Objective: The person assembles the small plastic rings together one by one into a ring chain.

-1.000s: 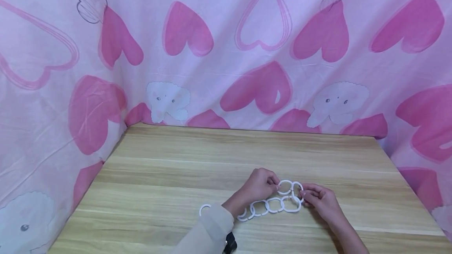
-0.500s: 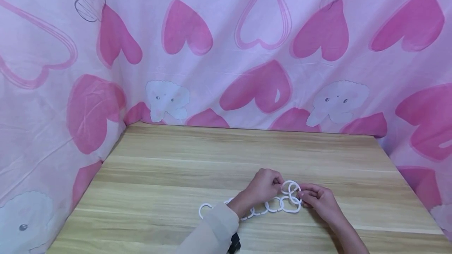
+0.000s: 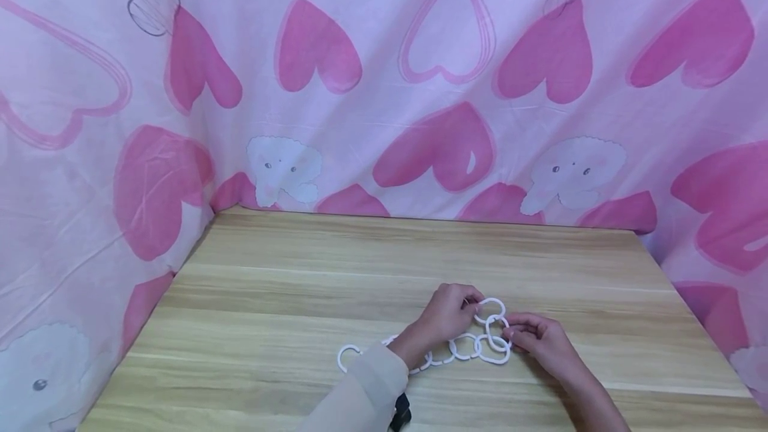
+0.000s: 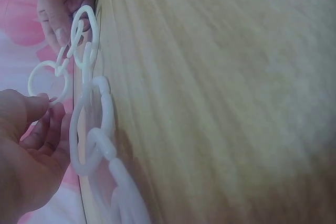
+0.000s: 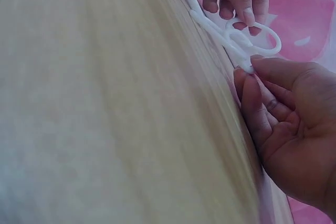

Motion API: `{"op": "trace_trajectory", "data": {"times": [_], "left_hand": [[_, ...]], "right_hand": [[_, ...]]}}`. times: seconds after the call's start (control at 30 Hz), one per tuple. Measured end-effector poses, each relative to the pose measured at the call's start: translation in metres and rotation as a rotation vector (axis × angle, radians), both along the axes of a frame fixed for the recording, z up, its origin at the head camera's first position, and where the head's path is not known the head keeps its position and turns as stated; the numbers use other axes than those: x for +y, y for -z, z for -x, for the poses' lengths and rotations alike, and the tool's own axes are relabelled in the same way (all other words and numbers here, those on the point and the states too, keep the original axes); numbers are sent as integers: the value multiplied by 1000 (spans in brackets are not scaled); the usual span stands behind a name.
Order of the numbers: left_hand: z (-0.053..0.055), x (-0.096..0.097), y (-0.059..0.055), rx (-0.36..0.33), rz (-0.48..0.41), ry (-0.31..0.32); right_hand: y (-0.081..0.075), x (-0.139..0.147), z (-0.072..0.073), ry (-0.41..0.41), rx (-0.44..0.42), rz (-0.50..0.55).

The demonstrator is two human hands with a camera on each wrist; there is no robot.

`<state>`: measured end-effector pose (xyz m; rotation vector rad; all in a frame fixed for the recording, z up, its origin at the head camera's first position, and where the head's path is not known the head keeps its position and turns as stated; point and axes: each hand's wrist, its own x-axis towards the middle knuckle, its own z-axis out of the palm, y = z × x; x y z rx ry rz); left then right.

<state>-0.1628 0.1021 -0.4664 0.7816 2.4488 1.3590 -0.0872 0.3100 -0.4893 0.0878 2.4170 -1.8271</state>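
A chain of white plastic C-shaped links [image 3: 465,358] lies across the wooden table, bending upward at its right end. My left hand [image 3: 445,313] pinches the end link [image 3: 493,299] between thumb and fingers, plain in the left wrist view, where the ring [image 4: 31,80] stands off the tabletop. My right hand [image 3: 545,341] pinches the adjoining link [image 3: 489,335] at its right side. These two links meet and overlap; in the right wrist view the right thumb and finger [image 5: 254,95] cover part of the joint. My left forearm hides some middle links.
A wood-grain table [image 3: 288,272] spreads out around the hands. Behind it and along the left hangs a pink curtain [image 3: 360,119] printed with hearts. At the chain's left end a curved link [image 3: 341,357] shows beyond my left sleeve [image 3: 372,379].
My left hand has shifted slightly right, then the end link swung upward and away from its overlap with the adjoining link. The right hand stays almost in place, drawing its link slightly left.
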Motion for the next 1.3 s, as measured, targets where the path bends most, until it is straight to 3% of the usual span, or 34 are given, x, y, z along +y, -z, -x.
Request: {"op": "trace_trajectory", "data": {"times": [0.2, 0.4, 0.57, 0.7, 0.9, 1.17, 1.3], "left_hand": [[0, 0, -1, 34, 4, 4], [-1, 0, -2, 65, 15, 11], [-1, 0, -2, 81, 32, 17], [-1, 1, -3, 89, 41, 23], [-1, 0, -5, 75, 52, 35], [0, -5, -7, 79, 14, 41], [3, -17, -8, 86, -28, 38]], "right_hand": [[-6, 1, 0, -99, 30, -25], [-16, 3, 0, -46, 81, -276], [-29, 2, 3, -19, 204, -342], [-38, -3, 9, -49, 320, -380], [-41, -10, 17, -65, 405, -454], [-37, -11, 21, -33, 422, -458], [-33, -10, 20, -3, 379, -433]]}}
